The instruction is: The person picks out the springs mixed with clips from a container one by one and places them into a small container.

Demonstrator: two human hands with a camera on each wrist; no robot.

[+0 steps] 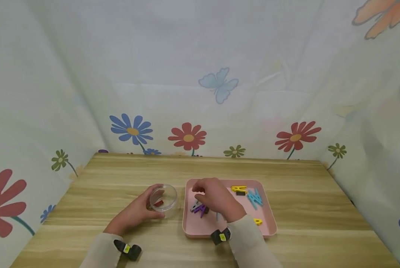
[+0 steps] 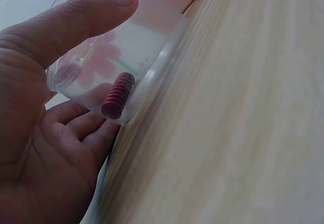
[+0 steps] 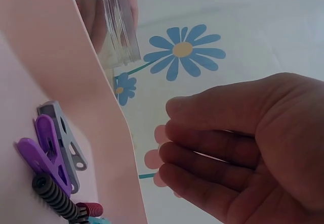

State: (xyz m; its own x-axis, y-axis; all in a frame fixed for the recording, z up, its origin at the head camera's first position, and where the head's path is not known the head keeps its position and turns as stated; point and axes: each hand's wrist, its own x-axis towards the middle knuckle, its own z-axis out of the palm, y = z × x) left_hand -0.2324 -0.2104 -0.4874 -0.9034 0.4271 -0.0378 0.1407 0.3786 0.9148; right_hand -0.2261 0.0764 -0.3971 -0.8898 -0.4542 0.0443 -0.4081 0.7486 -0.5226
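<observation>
On the left of the table my left hand (image 1: 137,212) holds a clear plastic jar (image 1: 170,206), its thumb on one side and fingers round the other. The jar stands with its round opening up. Inside, at its bottom, lies a small red spring (image 2: 118,95). My right hand (image 1: 218,197) hovers over the left part of a pink tray (image 1: 230,235), fingers loosely bent and nothing seen between them. Below it in the tray are a purple clip (image 3: 48,150), a grey clip (image 3: 66,145), a black spring (image 3: 53,196) and another red spring (image 3: 92,209).
Farther right in the tray lie blue clips (image 1: 255,198), a yellow clip (image 1: 239,188) with a dark spring (image 1: 240,193) beside it, and another yellow clip (image 1: 258,222) near the front. A flower-printed cloth (image 1: 173,100) hangs behind the wooden table (image 1: 303,193).
</observation>
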